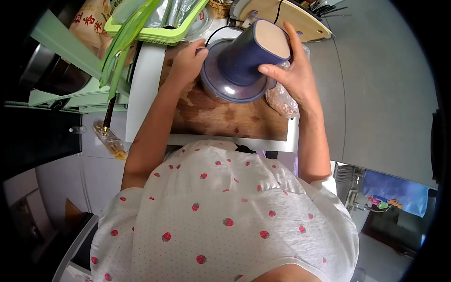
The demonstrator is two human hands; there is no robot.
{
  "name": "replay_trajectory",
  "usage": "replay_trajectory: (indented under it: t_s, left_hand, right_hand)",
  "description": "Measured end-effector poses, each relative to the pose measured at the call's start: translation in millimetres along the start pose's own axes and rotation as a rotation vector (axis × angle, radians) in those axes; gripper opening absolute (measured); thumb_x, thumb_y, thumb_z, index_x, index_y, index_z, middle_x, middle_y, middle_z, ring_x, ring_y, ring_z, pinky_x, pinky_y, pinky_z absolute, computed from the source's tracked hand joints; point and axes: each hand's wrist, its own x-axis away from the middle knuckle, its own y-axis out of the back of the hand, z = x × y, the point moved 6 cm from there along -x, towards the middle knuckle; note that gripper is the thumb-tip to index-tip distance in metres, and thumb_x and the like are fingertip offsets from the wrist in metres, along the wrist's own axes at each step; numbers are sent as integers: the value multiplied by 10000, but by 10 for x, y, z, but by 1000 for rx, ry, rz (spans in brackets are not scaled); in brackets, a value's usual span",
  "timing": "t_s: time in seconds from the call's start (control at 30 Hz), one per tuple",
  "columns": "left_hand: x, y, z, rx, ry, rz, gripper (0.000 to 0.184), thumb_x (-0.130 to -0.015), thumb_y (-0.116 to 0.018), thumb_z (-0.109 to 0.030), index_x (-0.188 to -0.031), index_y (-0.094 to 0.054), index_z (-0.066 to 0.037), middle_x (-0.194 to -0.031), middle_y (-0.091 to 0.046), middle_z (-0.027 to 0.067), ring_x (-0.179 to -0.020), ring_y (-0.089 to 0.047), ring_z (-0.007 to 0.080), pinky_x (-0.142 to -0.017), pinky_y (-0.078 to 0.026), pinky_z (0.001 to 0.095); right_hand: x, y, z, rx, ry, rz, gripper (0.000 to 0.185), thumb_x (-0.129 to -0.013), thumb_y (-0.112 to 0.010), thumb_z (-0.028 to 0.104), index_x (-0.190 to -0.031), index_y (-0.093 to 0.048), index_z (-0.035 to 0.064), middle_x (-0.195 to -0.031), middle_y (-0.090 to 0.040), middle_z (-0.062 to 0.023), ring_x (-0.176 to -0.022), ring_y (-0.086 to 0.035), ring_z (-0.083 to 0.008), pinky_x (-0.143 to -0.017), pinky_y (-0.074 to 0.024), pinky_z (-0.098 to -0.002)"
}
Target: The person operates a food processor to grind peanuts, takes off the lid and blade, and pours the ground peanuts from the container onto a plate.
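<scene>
An electric food chopper (242, 63), with a dark blue motor head, a beige top and a round see-through lid, stands on a wet wooden cutting board (225, 120). My right hand (296, 70) is wrapped around the motor head from the right, thumb in front and fingers along the far side. On the left, my left hand (189, 63) has its fingers closed on the chopper's edge near the lid rim. The lid mostly hides the bowl beneath. A clear plastic bag (283, 101) with something brownish-pink inside lies against the chopper's right side.
A green basket (171, 35) holds bagged items and long green leaves (120, 42) at the back left. Behind the chopper runs a black cord (221, 29). A round wooden board (300, 19) leans at the back right, beside a grey cabinet (376, 84).
</scene>
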Motion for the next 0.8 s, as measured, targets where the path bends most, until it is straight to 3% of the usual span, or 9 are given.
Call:
replay_trajectory:
  t_s: [0.07, 0.17, 0.27, 0.5, 0.57, 0.8]
  left_hand:
    - [56, -48, 32, -93, 77, -55, 309, -790, -571, -195, -1029, -592, -1, -951, -624, 170, -905, -590, 261, -813, -439, 326]
    - [229, -162, 128, 131, 181, -30, 287, -783, -578, -188, -994, -603, 6, -924, -627, 172, -882, -595, 265, -792, -447, 328]
    - [226, -118, 95, 39, 164, -37, 291, -779, -584, -182, -1001, -598, 5, -928, -625, 171, -878, -597, 254, -786, -450, 319]
    - [273, -173, 107, 188, 230, -84, 321, -782, -575, -144, -1070, -569, -1, -1005, -613, 151, -932, -582, 224, -825, -437, 301]
    - [255, -182, 76, 253, 269, -26, 367, -818, -547, -88, -1161, -500, 34, -1095, -563, 134, -976, -530, 157, -854, -408, 256]
    - [270, -244, 213, 392, 295, -112, 376, -789, -539, -55, -1155, -503, 22, -1082, -588, 146, -978, -559, 197, -842, -426, 285]
  right_hand:
    - [29, 13, -40, -29, -188, -31, 998, -513, -830, 320, -1298, -318, -24, -1242, -450, -196, -1175, -423, -277, -984, -333, -343]
    - [49, 16, -82, -65, -263, 43, 994, -489, -843, 298, -1281, -340, -30, -1233, -459, -177, -1168, -426, -258, -985, -332, -341]
    - [17, 64, -177, -171, -237, 102, 983, -485, -845, 278, -1282, -348, -11, -1233, -462, -153, -1173, -419, -245, -993, -324, -340]
    - [9, 26, 27, -10, -122, 115, 974, -492, -834, 269, -1298, -345, 26, -1247, -450, -143, -1184, -410, -255, -1003, -311, -341]
    - [-45, 5, 61, 75, -91, 105, 971, -496, -829, 295, -1295, -351, 21, -1252, -436, -157, -1174, -418, -267, -996, -317, -348]
    - [-78, -81, 56, 258, -34, 163, 938, -524, -814, 330, -1284, -370, 6, -1208, -455, -158, -1149, -435, -279, -967, -341, -350]
